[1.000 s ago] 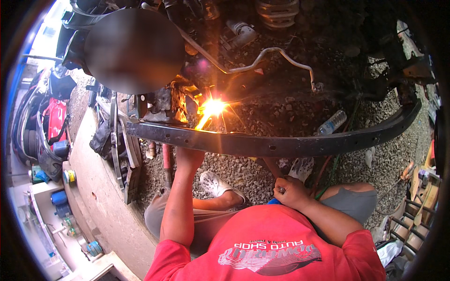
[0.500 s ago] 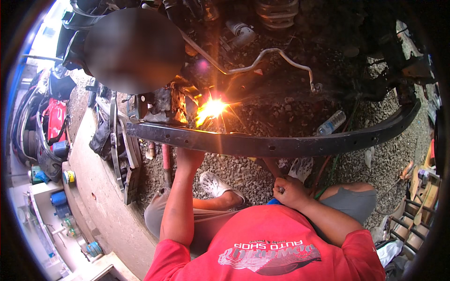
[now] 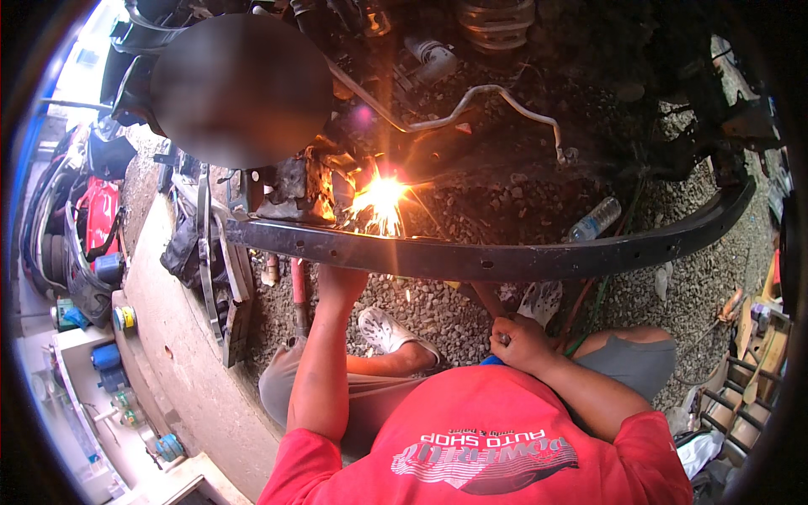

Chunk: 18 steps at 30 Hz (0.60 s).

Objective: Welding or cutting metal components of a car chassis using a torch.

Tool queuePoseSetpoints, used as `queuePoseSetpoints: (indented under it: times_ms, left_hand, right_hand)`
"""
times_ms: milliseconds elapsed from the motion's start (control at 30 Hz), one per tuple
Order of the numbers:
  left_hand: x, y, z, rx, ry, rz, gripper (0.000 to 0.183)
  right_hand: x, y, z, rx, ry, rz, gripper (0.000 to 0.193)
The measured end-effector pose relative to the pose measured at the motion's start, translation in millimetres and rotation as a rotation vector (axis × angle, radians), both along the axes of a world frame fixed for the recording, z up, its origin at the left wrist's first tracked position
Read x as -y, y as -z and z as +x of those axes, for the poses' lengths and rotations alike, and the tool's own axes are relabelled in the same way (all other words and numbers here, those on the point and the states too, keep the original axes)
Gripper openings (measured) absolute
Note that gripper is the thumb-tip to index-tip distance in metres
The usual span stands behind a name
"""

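Sparks [image 3: 379, 210] wider, left hand [image 3: 341, 284] partly behind bar [image 3: 539, 263]

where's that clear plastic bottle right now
In the head view, the clear plastic bottle is right of centre, just beyond the long black bar and well to the right of the bright sparks.

Bright yellow-white sparks [image 3: 383, 217] now fan out in fine streaks toward the upper edge of a long, curved black metal bar [image 3: 555, 262], replacing the thicker golden streak of moments earlier; a small glowing speck [image 3: 408, 295] has appeared below it, against grey gravel [image 3: 459, 324].
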State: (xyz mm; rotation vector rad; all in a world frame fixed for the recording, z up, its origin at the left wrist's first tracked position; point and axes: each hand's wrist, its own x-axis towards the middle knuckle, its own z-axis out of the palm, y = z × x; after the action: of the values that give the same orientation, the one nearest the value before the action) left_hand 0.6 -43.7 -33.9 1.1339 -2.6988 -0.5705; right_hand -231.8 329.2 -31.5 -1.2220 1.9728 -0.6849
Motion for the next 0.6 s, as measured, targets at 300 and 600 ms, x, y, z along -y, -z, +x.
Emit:
queuePoseSetpoints:
  times_ms: [300, 600]
  left_hand:
    - [-3.5, -5.9, -8.6, -0.179, -0.005, -0.049, 0.031]
    - [0.7, 1.6, -8.9, -0.096, 0.039, 0.051, 0.038]
  right_hand:
    - [2.7, -9.9, -1.0, 0.035, 0.010, 0.005, 0.011]
    - [2.7, -11.5, -1.9, 0.021, 0.008, 0.008, 0.011]
